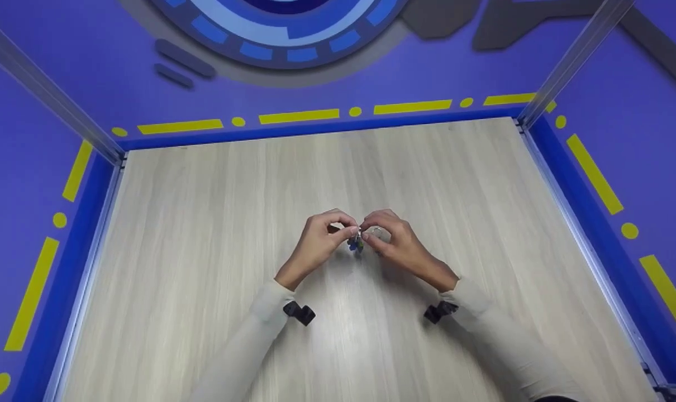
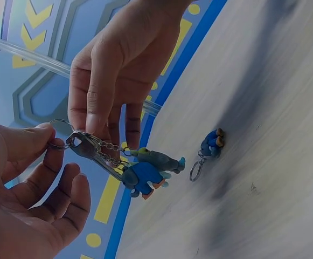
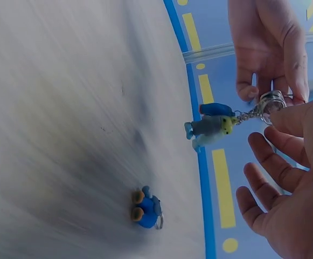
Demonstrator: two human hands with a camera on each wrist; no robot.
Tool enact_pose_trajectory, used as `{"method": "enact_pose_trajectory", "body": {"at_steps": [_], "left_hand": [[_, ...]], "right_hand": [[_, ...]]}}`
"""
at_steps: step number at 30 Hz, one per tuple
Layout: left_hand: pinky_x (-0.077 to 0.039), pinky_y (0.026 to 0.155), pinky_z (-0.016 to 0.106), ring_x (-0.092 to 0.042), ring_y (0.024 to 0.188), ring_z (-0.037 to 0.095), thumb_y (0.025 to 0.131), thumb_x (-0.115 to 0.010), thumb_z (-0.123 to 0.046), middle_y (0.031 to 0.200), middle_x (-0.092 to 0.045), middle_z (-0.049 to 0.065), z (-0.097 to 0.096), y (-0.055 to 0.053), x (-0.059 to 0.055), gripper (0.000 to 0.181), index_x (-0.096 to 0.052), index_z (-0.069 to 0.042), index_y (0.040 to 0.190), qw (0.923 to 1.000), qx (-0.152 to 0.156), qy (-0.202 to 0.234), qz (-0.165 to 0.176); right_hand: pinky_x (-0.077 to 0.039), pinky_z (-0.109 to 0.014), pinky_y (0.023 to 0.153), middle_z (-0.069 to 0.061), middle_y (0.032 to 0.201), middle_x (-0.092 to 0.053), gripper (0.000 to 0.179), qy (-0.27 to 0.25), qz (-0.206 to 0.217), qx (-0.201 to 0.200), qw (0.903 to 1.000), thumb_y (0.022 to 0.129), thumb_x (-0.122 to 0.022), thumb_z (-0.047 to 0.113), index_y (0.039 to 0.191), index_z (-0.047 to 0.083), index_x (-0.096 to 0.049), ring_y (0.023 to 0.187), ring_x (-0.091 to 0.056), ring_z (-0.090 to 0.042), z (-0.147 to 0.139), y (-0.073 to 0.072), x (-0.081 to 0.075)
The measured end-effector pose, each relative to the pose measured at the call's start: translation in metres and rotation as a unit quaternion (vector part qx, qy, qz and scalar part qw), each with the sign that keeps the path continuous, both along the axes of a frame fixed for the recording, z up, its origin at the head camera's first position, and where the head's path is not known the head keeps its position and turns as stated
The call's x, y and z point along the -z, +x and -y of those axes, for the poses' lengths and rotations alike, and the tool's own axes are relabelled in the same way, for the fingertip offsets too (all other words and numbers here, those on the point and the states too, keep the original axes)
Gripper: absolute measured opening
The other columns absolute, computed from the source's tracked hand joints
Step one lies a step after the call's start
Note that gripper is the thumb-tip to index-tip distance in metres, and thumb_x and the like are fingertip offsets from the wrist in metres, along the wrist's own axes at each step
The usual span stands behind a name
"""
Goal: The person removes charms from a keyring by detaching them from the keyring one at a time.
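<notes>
Over the table's middle, my left hand and right hand meet at a split key ring. Left thumb and index finger pinch the ring's edge in the left wrist view. The right thumb and fingertips grip it close by, at the head of a metal key. Short chains hang from the ring with a blue figurine and a grey figurine with a yellow head. Below, a separate keychain with a blue, orange-footed figurine lies on the table; the head view mostly hides it behind my right hand.
The pale wood tabletop is bordered by blue panels with yellow dashes at the back and both sides. Metal posts rise at the back corners. A dark camera mount sits on each wrist.
</notes>
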State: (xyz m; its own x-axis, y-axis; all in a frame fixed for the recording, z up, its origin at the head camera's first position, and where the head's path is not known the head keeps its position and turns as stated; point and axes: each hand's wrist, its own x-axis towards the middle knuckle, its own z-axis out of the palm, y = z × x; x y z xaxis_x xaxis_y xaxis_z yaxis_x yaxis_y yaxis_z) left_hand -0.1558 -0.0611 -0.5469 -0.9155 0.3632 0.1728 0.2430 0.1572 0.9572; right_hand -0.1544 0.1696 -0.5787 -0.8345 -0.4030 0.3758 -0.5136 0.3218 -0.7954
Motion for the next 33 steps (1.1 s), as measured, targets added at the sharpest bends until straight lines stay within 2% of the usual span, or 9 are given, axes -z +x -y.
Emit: {"method": "enact_pose_trajectory", "body": {"at_steps": [7,12,19,24,29,33], "left_hand": [[-0.058,0.086,0.033,-0.070,0.095,0.017,0.103,-0.077,-0.006,0.103,-0.078,0.007,0.000,0.001,0.001,0.007,-0.081,-0.001,0.103,1.0000,0.002,0.004,-0.003],[-0.057,0.084,0.029,-0.070,0.095,0.017,0.103,-0.078,-0.007,0.102,-0.078,0.005,0.000,0.002,0.002,0.006,-0.082,-0.002,0.102,0.9999,-0.011,0.004,-0.008],[-0.058,0.084,0.031,-0.071,0.094,0.023,0.103,-0.079,-0.008,0.100,-0.077,0.007,-0.001,-0.001,0.004,0.006,-0.081,-0.003,0.100,0.9996,-0.024,0.010,-0.009],[-0.057,0.083,0.030,-0.070,0.093,0.024,0.103,-0.078,-0.007,0.099,-0.076,0.006,-0.004,-0.007,0.006,0.006,-0.080,-0.002,0.099,0.9992,-0.037,0.015,-0.006],[-0.057,0.083,0.029,-0.070,0.094,0.029,0.101,-0.079,-0.004,0.099,-0.076,0.006,-0.006,-0.011,0.009,0.005,-0.079,-0.006,0.097,0.9985,-0.051,0.018,-0.007],[-0.057,0.085,0.030,-0.070,0.096,0.024,0.102,-0.078,-0.007,0.099,-0.076,0.006,-0.008,-0.013,0.010,0.005,-0.079,-0.006,0.098,0.9981,-0.056,0.015,-0.019]], "right_hand": [[-0.053,-0.043,0.104,-0.007,0.112,-0.078,0.010,-0.017,0.002,0.006,0.9998,0.100,-0.078,-0.002,0.105,0.006,-0.080,0.115,-0.069,-0.032,0.005,0.002,0.002],[-0.052,-0.037,0.104,-0.010,0.110,-0.078,0.011,-0.045,0.013,0.015,0.9988,0.099,-0.078,-0.005,0.103,0.005,-0.080,0.112,-0.070,-0.033,0.006,0.004,0.001],[-0.051,-0.032,0.103,-0.013,0.109,-0.078,0.005,-0.070,0.034,0.023,0.9967,0.101,-0.077,-0.002,0.105,0.001,-0.079,0.112,-0.070,-0.033,0.007,0.007,-0.003],[-0.054,-0.038,0.102,-0.011,0.110,-0.077,0.005,-0.078,0.061,0.035,0.9945,0.103,-0.076,0.003,0.107,0.001,-0.079,0.111,-0.072,-0.031,0.005,0.004,-0.007],[-0.056,-0.042,0.099,-0.009,0.109,-0.078,0.006,-0.075,0.078,0.047,0.9930,0.104,-0.077,0.007,0.108,0.003,-0.079,0.107,-0.072,-0.028,0.005,0.000,-0.008],[-0.056,-0.044,0.098,-0.007,0.106,-0.078,0.007,-0.078,0.079,0.057,0.9922,0.104,-0.077,0.009,0.107,0.003,-0.080,0.104,-0.072,-0.024,0.007,-0.002,-0.008]]}}
